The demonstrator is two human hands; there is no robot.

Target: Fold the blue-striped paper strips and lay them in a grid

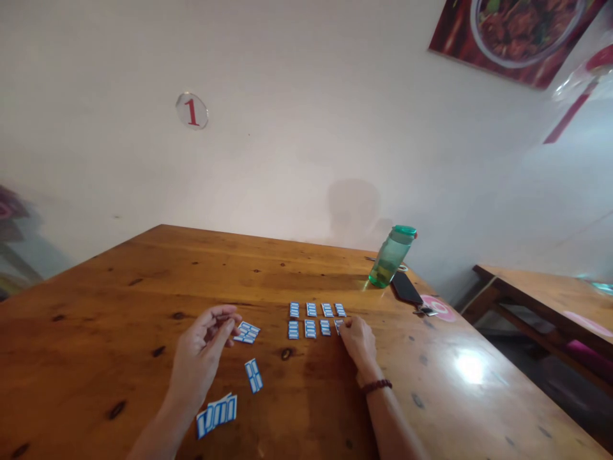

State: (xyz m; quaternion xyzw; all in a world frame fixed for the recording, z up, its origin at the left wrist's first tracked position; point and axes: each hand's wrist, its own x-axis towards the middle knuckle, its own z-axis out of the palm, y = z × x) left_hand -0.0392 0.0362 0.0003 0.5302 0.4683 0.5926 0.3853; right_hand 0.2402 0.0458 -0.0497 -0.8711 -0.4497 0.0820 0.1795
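Note:
My left hand [204,348] is closed in a pinch at the left edge of a small sheet of white labels with blue borders [247,332], held above the table. My right hand [358,342] has its fingers together on a small blue-and-white label piece [338,324], partly hidden beneath them. That piece ends the front of two short rows of similar label pieces [310,329] laid flat on the wood. Nearer me lies a separate label sheet [253,375]. Beside my left forearm is a fanned stack of label sheets [218,415].
A green water bottle [393,257] stands at the back right of the wooden table [215,268]. Next to it lie a black phone [406,287], a metal clip [425,311] and a pink round sticker [439,308]. Another table [550,294] is to the right; a wall rises behind.

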